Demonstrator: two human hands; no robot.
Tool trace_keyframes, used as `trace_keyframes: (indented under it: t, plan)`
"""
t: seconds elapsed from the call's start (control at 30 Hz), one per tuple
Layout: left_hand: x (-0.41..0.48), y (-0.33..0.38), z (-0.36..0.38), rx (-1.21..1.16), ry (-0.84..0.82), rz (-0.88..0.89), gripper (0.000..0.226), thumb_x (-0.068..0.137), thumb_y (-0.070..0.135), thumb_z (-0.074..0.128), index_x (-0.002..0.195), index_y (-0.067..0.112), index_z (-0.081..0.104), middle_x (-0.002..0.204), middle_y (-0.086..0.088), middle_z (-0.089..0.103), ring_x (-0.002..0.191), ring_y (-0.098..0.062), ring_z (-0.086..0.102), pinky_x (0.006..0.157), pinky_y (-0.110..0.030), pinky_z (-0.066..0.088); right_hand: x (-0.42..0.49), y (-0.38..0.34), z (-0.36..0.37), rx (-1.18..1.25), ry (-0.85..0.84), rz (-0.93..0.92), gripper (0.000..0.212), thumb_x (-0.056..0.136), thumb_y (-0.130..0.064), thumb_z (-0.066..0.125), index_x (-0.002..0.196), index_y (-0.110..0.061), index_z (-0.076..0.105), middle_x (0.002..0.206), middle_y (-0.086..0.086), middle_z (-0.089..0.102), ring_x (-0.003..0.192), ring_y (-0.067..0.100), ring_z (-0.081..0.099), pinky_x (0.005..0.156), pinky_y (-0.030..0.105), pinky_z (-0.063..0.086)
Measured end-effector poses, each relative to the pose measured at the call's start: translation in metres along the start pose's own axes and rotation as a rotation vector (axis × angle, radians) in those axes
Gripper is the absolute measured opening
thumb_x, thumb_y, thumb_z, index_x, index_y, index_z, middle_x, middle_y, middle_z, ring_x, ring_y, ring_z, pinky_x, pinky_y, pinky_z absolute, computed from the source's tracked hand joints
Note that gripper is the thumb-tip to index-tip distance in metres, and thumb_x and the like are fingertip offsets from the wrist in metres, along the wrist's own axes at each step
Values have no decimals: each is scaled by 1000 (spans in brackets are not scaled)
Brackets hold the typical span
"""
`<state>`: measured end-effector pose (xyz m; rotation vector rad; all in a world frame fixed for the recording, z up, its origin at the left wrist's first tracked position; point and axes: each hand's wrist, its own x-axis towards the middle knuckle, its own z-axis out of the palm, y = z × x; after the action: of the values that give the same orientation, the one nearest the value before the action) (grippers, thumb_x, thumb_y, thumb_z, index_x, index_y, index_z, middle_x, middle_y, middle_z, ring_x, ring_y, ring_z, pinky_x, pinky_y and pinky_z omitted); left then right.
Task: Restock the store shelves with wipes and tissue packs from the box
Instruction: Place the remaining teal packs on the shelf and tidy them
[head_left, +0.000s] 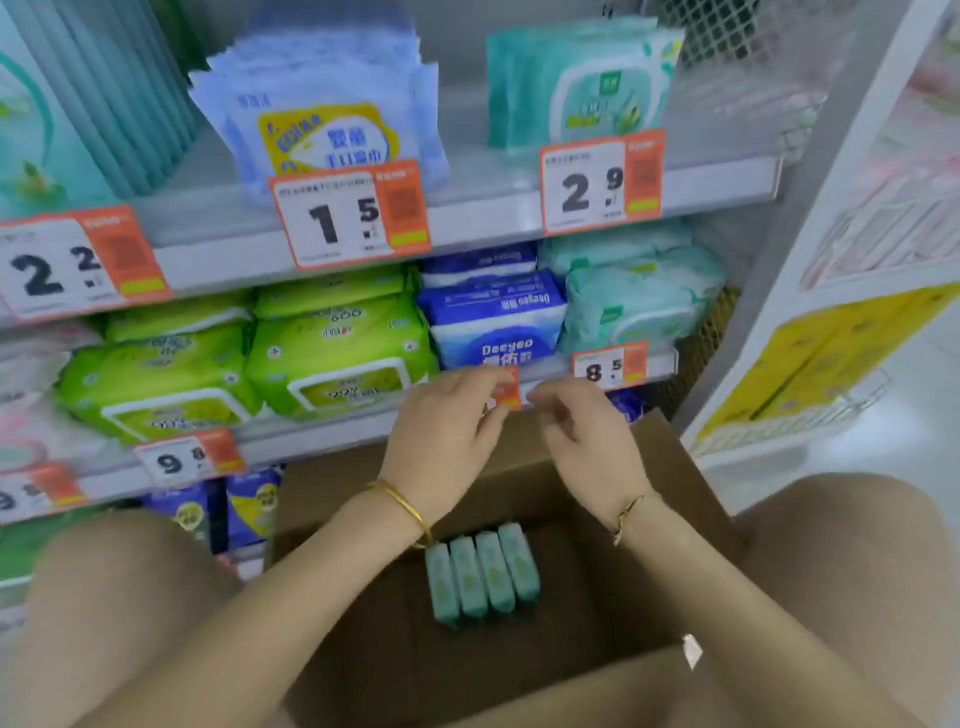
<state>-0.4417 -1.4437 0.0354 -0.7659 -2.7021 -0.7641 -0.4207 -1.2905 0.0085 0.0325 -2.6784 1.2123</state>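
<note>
Knees (104, 597) flank the box (675, 499), four teal packs (483, 577) upright inside for easy reach; left hand (447, 421) pinches a tag (508, 391) on the shelf rail (322, 441), likely straightening it; right hand (584, 434) curls its fingers beside, contact unclear.

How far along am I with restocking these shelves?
Mostly done, it seems: the shelf's lime packs and blue packs sit full. The left hand pinches an orange price tag, the right hand beside it. Four teal packs are left in the box.
</note>
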Motion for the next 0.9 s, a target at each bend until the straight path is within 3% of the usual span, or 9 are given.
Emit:
trace_keyframes:
  t: [0.13, 0.27, 0.43, 0.7, 0.9]
  plan:
    - [-43, -59, 41, 28, -307, -238, 29, 86, 17, 57, 115, 18, 59, 107, 1, 68, 99, -18, 63, 88, -33, 50, -2, 73, 70, -251, -495, 335, 27, 88, -12, 51, 113, -11, 59, 120, 12, 59, 112, 28, 56, 95, 30, 43]
    - [-59, -87, 60, 46, -495, -357, 32, 90, 24, 53, 123, 23, 53, 115, 4, 62, 105, -15, 59, 91, -33, 49, -11, 117, 129, -347, -693, 578, 38, 90, -23, 55, 123, -6, 49, 129, 14, 54, 119, 29, 52, 96, 33, 44]
    - [-59, -94, 72, -18, -534, -374, 36, 93, 24, 51, 129, 24, 48, 115, 7, 59, 100, -7, 58, 83, -19, 43, -34, 157, 186, -207, -662, 858, 65, 86, -34, 63, 138, -6, 34, 141, 13, 43, 130, 30, 43, 104, 35, 38]
    - [-60, -101, 71, -90, -565, -440, 36, 93, 22, 50, 129, 24, 48, 115, 8, 58, 99, -5, 57, 84, -17, 42, -65, 191, 210, -125, -698, 914, 58, 91, -20, 57, 138, -4, 27, 134, 16, 48, 121, 30, 50, 101, 36, 41]
    - [-59, -98, 81, -117, -588, -438, 34, 93, 22, 50, 127, 25, 49, 116, 8, 59, 100, -4, 57, 86, -17, 45, -49, 179, 190, -256, -594, 972, 51, 89, -22, 60, 131, -4, 38, 131, 15, 52, 119, 30, 53, 95, 36, 46]
